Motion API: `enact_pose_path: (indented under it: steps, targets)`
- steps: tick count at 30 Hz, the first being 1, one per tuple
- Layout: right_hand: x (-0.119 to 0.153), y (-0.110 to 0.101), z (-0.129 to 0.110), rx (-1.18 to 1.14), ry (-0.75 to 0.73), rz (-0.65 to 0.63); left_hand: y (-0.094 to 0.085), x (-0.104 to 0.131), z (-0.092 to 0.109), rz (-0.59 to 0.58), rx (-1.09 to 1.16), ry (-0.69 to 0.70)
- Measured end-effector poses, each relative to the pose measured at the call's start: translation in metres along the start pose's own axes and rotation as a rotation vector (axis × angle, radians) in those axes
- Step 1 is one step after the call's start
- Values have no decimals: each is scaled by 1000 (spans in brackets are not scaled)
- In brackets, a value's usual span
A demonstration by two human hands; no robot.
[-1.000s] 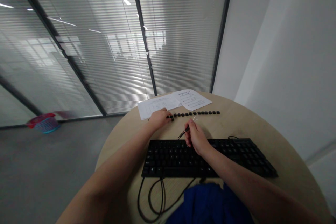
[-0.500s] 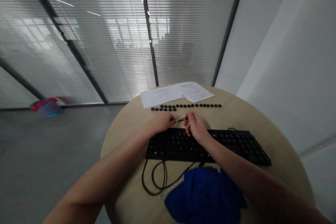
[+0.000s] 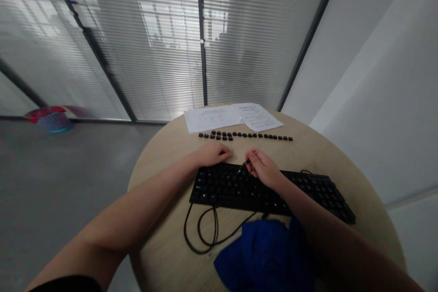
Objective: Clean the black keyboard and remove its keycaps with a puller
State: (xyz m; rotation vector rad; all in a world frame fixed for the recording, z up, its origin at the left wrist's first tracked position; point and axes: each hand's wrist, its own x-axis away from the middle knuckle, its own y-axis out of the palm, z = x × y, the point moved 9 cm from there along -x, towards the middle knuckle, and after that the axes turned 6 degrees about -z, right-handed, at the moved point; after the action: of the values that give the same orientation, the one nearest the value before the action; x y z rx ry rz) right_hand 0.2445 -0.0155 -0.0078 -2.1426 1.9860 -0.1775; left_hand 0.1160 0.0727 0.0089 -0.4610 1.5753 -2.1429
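Observation:
A black keyboard (image 3: 226, 187) lies across the round table, and its upper edge is close to both hands. My right hand (image 3: 262, 166) is closed around slim dark tweezers (image 3: 243, 165). Their tips point down and left onto the keys in the keyboard's upper part. My left hand (image 3: 214, 154) rests at the upper left edge of the keyboard, its fingers loosely bent with a gap by the thumb; I see nothing held in it. Beyond the hands, several loose black keycaps (image 3: 260, 136) stand in a long row, with a shorter row in front at the left.
Printed papers (image 3: 212, 118) lie at the table's far edge. A black cable (image 3: 191, 246) loops below the keyboard, beside a bunched blue cloth (image 3: 263, 255). On the floor at the left stands a red and blue basket (image 3: 56, 121). Blinds-covered glass panels (image 3: 164, 68) rise behind the table.
The tweezers in my right hand have swung from pointing at my left fingers down to the keys. The two hands are farther apart. The whole view has shifted slightly.

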Motion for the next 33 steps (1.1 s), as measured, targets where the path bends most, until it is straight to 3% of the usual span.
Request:
enact_pose_path:
  steps: [4, 13, 18, 27, 33]
  targets:
    - [2, 3, -3, 116, -47, -31, 10, -1, 4, -44, 12, 33]
    - [10, 18, -34, 348, -219, -91, 5, 1, 4, 14, -20, 19]
    - [12, 21, -35, 446, -282, -78, 7, 1, 3, 24, -24, 37]
    - [4, -3, 0, -20, -139, 116, 7, 2, 3, 36, -33, 23]
    - [-2, -12, 6, -260, -69, 202, -17, 13, 31, 127, 106, 195]
